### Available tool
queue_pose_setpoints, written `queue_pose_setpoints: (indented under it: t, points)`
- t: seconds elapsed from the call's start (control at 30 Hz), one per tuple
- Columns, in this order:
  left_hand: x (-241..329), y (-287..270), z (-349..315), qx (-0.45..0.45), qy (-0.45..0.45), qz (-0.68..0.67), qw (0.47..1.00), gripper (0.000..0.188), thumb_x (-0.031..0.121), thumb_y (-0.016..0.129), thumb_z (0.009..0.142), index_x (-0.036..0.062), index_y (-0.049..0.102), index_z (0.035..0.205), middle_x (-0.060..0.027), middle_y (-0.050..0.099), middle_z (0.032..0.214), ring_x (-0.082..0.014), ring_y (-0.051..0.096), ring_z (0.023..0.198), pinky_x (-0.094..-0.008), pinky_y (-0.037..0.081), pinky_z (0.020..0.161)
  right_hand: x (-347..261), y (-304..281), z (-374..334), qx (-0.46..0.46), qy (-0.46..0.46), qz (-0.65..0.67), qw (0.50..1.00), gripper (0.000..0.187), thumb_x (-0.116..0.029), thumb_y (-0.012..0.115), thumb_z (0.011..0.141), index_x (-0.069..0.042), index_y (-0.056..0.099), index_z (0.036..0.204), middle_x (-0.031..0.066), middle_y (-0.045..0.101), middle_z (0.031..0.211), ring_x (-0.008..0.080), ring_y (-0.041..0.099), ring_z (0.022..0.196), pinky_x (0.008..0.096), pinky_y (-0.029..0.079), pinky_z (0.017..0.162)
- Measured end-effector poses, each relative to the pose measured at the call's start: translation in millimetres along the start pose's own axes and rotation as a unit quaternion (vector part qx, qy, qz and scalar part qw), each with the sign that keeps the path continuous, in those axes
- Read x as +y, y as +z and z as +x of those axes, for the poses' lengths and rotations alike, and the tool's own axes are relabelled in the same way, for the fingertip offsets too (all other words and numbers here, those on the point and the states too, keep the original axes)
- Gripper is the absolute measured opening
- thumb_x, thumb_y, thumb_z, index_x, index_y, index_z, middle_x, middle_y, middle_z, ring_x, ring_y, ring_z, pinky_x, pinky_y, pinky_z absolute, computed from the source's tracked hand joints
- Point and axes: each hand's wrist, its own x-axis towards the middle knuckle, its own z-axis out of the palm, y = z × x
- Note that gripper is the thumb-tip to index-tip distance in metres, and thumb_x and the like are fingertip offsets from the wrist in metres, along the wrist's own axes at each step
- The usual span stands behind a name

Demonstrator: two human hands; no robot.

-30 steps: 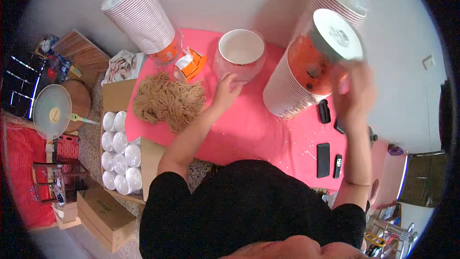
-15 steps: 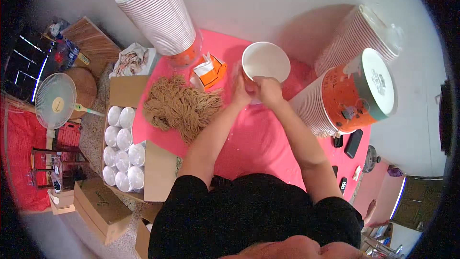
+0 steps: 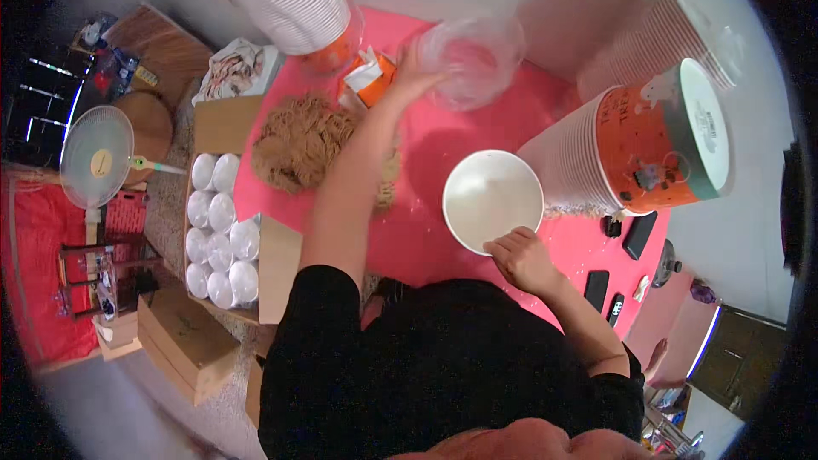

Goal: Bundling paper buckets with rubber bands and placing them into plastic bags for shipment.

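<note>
In the head view, I see the right hand [image 3: 524,261] with its fingers clamped on the near rim of a white paper bucket [image 3: 492,198], over the pink-covered desk [image 3: 416,243], left of a stack of printed buckets [image 3: 652,140]. The left hand [image 3: 414,80] is at a clear plastic tub [image 3: 475,64]; whether its fingers grip, I can't tell.

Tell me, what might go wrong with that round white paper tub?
The right hand holds the round white paper tub at one edge, so it might slip or tip. The left hand is at one side of the clear round plastic container, which might tumble if nudged.
</note>
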Motion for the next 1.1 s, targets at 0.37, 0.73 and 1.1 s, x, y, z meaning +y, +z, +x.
queue_pose_setpoints:
  t: [0.37, 0.73, 1.1]
  points:
    - [-46, -57, -166, -0.153, 0.115, 0.225, 0.955, 0.011, 0.013, 0.062, 0.071, 0.006, 0.062, 0.078, -0.0086, 0.058, 0.084, -0.027, 0.054, 0.089, -0.0419, 0.043, 0.074, -15, 24, -13, 0.066, 0.108, 0.066, 0.99, 0.029, -0.005, 0.064, 0.069, -0.003, 0.059, 0.097, 0.0132, 0.062, 0.087, 0.0316, 0.059, 0.083, 0.0421, 0.046, 0.081]
    - [-77, -28, -182, -0.107, 0.197, 0.413, 0.883, 0.012, 0.017, 0.062, 0.068, 0.0086, 0.062, 0.076, -0.006, 0.057, 0.087, -0.0249, 0.052, 0.092, -0.0408, 0.039, 0.08, -6, 4, -23, 0.012, 0.101, -0.014, 0.995, 0.022, -0.009, 0.064, 0.069, -0.006, 0.061, 0.091, 0.0094, 0.062, 0.086, 0.0271, 0.059, 0.087, 0.0436, 0.042, 0.089]
    - [125, -61, -250, -0.145, 0.163, -0.185, 0.958, 0.007, 0.005, 0.062, 0.08, 0.0002, 0.061, 0.084, -0.0106, 0.063, 0.081, -0.0186, 0.062, 0.073, -0.0286, 0.048, 0.065, -2, -13, 9, 0.102, 0.184, 0.235, 0.949, 0.015, -0.007, 0.065, 0.075, -0.002, 0.064, 0.089, 0.0129, 0.063, 0.081, 0.0274, 0.062, 0.069, 0.036, 0.049, 0.063]
